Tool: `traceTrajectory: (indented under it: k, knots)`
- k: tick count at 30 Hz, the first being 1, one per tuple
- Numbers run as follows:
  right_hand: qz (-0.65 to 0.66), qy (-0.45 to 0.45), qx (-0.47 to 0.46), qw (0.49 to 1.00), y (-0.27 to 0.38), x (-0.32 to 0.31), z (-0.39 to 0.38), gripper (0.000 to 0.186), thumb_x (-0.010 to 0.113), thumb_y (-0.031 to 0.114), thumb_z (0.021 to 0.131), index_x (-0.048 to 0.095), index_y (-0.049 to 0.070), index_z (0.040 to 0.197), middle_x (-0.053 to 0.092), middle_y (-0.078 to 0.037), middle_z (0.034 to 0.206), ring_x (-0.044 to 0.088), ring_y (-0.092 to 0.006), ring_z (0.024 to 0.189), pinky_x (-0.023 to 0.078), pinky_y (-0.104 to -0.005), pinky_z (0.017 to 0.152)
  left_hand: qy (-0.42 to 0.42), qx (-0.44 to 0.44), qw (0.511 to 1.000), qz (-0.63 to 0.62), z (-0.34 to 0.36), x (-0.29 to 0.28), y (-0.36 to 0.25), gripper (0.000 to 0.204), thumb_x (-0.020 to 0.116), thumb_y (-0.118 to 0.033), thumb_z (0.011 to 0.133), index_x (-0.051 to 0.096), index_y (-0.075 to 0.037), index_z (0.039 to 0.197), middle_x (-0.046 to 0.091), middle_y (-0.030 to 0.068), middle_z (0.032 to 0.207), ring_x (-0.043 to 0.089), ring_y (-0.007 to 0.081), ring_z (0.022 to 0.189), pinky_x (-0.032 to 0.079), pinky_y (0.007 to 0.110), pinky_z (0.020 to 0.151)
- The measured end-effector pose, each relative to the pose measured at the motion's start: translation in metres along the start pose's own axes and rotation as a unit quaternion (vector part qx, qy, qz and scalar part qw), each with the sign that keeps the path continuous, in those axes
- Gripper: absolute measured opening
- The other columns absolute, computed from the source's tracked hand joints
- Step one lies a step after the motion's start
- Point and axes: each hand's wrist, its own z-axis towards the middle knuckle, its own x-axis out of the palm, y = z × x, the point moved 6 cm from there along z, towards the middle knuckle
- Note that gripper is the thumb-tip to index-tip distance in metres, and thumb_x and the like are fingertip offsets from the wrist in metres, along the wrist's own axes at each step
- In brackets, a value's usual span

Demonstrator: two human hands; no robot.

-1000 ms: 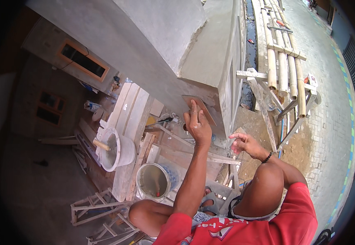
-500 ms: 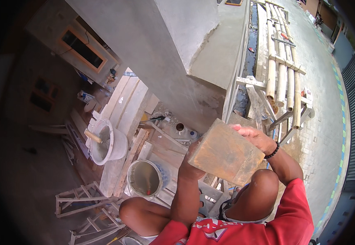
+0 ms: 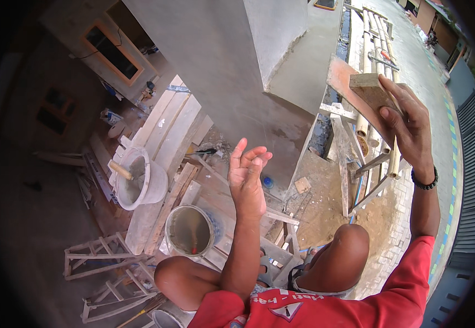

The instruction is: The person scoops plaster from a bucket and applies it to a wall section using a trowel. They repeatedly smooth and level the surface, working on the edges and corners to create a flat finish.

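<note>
My right hand (image 3: 412,123) is raised at the upper right, fingers wrapped round the block handle of a wooden plastering float (image 3: 344,81). The float's thin board is tilted, its face turned toward the outer edge of the grey plastered wall (image 3: 297,71). Whether board and wall touch, I cannot tell. Out in front of the pillar (image 3: 215,60), my left hand (image 3: 249,183) is empty, palm up, with fingers apart and partly curled.
Left stands a white bucket of grey mortar (image 3: 133,191) with a wooden-handled tool, on planks (image 3: 163,128). Nearer is a bucket of murky water (image 3: 180,218) holding a brush-like tool. Bamboo poles (image 3: 382,49) lie on a wooden trestle (image 3: 341,158) to the right.
The float has gone from before my knees up and to the right in my right hand, turning from face-on to tilted. My left hand has come away from it and opened.
</note>
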Motion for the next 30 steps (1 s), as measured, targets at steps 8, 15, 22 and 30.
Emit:
traceTrajectory:
  k: [8,15,22,30]
  knots:
    - [-0.059,0.102,-0.119,0.986,0.019,0.051,0.028,0.055,0.068,-0.004,0.085,0.064,0.012,0.138,0.058,-0.014,0.091,0.059,-0.0327,0.081,0.049,-0.0431,0.076,-0.022,-0.015,1.000,0.002,-0.003,0.003,0.002,0.053,0.061,-0.006,0.098,0.041,-0.002,0.147,0.064,0.0133,0.115,0.063,0.0242,0.105,0.048,0.043,0.105]
    - [-0.127,0.108,-0.078,0.983,-0.035,0.056,0.055,0.049,0.068,0.005,0.091,0.064,0.014,0.139,0.064,-0.013,0.098,0.066,-0.0289,0.088,0.056,-0.0415,0.080,-0.051,0.024,0.998,0.007,0.008,-0.002,-0.028,0.047,0.058,-0.004,0.099,0.044,0.001,0.143,0.065,0.0129,0.110,0.064,0.0219,0.101,0.050,0.041,0.101]
    - [-0.106,0.056,-0.023,0.993,-0.045,0.032,0.085,0.043,0.064,0.006,0.094,0.066,0.013,0.137,0.067,-0.014,0.100,0.066,-0.0315,0.092,0.054,-0.0436,0.087,-0.025,0.193,0.976,0.093,0.034,0.037,-0.120,0.047,0.060,-0.012,0.101,0.044,0.000,0.143,0.064,0.0129,0.112,0.065,0.0265,0.102,0.047,0.044,0.103]
    - [-0.164,0.100,-0.103,0.976,-0.044,0.060,0.061,0.043,0.065,0.010,0.092,0.067,0.015,0.135,0.067,-0.012,0.096,0.066,-0.0274,0.095,0.056,-0.0407,0.088,-0.021,0.375,0.895,0.240,0.072,0.122,-0.210,0.071,0.067,-0.020,0.097,0.030,0.002,0.153,0.043,0.0173,0.142,0.047,0.0241,0.130,0.040,0.040,0.108]
